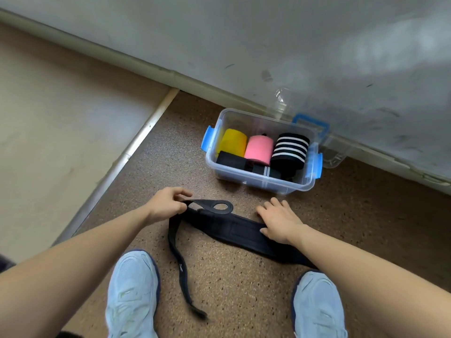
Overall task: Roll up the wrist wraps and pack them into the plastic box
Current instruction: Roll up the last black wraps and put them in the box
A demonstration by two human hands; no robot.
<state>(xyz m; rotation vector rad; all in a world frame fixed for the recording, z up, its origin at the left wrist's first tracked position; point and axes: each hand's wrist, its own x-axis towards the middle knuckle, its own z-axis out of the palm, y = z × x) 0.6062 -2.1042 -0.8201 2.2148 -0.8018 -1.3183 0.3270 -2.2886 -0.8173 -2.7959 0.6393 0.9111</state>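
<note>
1. Starting at the left of my feed, I see the left hand (168,204) pinching the looped end of a long black fabric wrist wrap (234,230) between thumb and fingertips, so that the loop is raised a little off the speckled brown floor (136,181).
2. That wrap is unrolled. Its wide padded part lies flat across the floor between the two hands, and its narrow tail runs down between a pair of pale blue trainers (133,293).
3. Above the wrap, well apart from it, a clear rectangular plastic box with blue side latches (258,181) sits open on the floor near the grey wall (268,45).
4. Inside the box, from left to right, I count a yellow rolled wrap (234,141), a pink rolled wrap (259,150) and a black rolled wrap with white stripes (290,150), all packed side by side.
5. A plain black rolled wrap (230,161) lies along the box's near wall, in front of the yellow one. Beside it is another black piece with white stripes (262,170); I cannot tell whether it is a separate roll.
6. The right hand (280,223) lies palm down with its fingers spread, pressing the wide part of the unrolled wrap to the floor and gripping nothing.
7. At the far right, a clear plastic lid with a blue handle (335,152) leans against the wall behind the box.
</note>
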